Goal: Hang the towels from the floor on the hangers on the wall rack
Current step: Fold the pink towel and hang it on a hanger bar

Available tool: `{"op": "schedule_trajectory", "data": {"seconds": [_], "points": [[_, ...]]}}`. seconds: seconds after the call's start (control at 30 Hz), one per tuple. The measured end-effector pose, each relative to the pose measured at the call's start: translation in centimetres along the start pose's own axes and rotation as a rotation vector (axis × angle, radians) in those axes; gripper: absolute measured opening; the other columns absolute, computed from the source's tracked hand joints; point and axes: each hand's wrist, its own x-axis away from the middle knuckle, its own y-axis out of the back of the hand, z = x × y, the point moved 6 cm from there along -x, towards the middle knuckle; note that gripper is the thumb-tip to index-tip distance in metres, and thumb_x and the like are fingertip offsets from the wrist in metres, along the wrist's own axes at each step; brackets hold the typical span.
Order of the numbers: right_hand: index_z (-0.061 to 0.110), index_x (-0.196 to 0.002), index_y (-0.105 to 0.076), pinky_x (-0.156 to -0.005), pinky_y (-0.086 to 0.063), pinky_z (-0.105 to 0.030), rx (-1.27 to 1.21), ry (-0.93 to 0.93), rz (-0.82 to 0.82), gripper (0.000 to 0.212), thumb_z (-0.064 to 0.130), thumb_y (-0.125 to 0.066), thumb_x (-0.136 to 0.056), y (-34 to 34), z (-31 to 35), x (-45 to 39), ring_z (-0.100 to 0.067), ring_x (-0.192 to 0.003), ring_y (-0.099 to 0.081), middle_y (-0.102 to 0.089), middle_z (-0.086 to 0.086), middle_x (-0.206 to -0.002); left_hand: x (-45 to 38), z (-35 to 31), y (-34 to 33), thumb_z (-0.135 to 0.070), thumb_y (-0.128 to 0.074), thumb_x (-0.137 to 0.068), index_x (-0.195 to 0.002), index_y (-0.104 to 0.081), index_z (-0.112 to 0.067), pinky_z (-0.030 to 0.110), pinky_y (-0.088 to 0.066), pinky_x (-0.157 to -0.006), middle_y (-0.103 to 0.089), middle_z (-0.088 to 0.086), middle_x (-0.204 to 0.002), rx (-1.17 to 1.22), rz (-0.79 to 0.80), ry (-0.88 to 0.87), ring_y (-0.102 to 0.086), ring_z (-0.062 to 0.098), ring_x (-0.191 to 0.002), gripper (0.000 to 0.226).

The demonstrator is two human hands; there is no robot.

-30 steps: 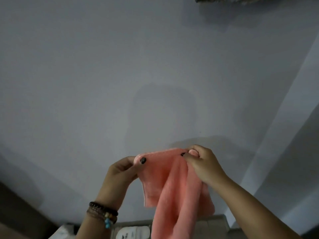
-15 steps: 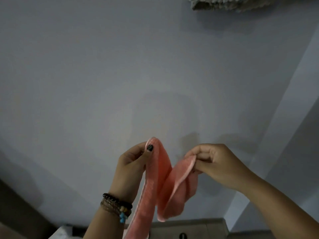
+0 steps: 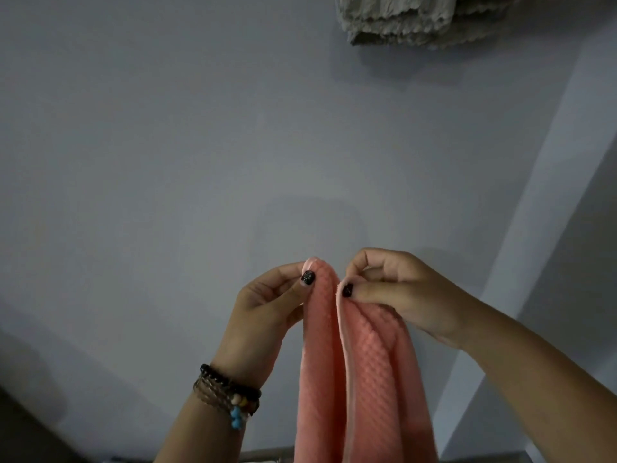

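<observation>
We hold the pink towel (image 3: 360, 379) up in front of us by its top edge, one corner in each hand, and the two corners sit almost together, so the cloth hangs doubled in long folds straight below the grip and runs out of view at the bottom. We judge that the corners are brought close like this to halve the towel lengthwise, making a narrow strip that would drape over a hanger without bunching.

Our left hand (image 3: 267, 315) pinches its corner between thumb and forefinger, the thumb with its dark nail pressed flat on the near face of the cloth, the other fingers curled behind. The wrist is upright, forearm rising from below, with beaded bracelets (image 3: 227, 396) around it, well beneath the grip. Our right hand (image 3: 400, 295) pinches the other corner just beside the first, thumb lying sideways across the edge, forefinger arched above it, and the forearm comes in from the lower right at a slant. Both pinches look firm, and the towel's weight hangs from them alone.

Beyond the grip stands the plain grey wall (image 3: 167, 162). Far above and a little right, at the top of the view, the lower edge of a grey textured towel (image 3: 400, 18) hangs against the wall. We cannot see the rack or any hanger.
</observation>
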Motion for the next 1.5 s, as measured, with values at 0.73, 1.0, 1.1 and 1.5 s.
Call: {"op": "schedule_trajectory", "data": {"seconds": [0.73,1.0,1.1,1.5], "points": [[0.022,-0.077,-0.073,-0.068,-0.047,-0.023,0.036,0.088,-0.313,0.022,0.043,-0.078,-0.07,0.7,-0.1,-1.0,-0.01,-0.069,-0.062,-0.069,0.006,-0.073,0.3,0.4,-1.2,-0.027,-0.065,-0.086,-0.108,-0.073,-0.011,0.034,-0.056,-0.086,-0.072,0.016,-0.108,0.026,0.038,-0.039,-0.069,0.029,-0.099,0.029],[0.022,-0.079,-0.072,-0.074,-0.053,-0.033,-0.003,0.098,-0.4,0.009,0.027,-0.078,-0.076,0.5,-1.0,-1.4,-0.014,-0.075,-0.067,-0.071,0.003,-0.078,0.3,0.4,-1.0,0.0,-0.07,-0.078,-0.108,-0.068,-0.001,0.033,-0.057,-0.081,-0.071,0.018,-0.107,-0.033,0.053,-0.132,-0.07,0.027,-0.091,0.03],[0.028,-0.088,-0.072,-0.074,-0.049,-0.032,-0.038,0.062,-0.344,0.025,0.04,-0.079,-0.067,0.4,-1.3,-1.9,-0.016,-0.073,-0.063,-0.067,0.005,-0.076,0.1,0.0,-0.4,-0.002,-0.065,-0.082,-0.104,-0.068,0.001,0.024,-0.055,-0.074,-0.074,0.014,-0.099,-0.063,0.025,-0.162,-0.071,0.019,-0.084,0.023],[0.021,-0.083,-0.071,-0.067,-0.046,-0.023,0.136,-0.037,0.047,0.025,0.043,-0.073,-0.072,-1.0,-1.0,-3.8,-0.009,-0.073,-0.059,-0.068,-0.003,-0.081,0.1,-2.2,2.1,-0.013,-0.063,-0.083,-0.086,-0.042,-0.013,0.061,-0.046,-0.074,-0.071,0.017,-0.092,-0.325,-0.003,-0.284,-0.063,0.044,-0.087,0.021]]}}
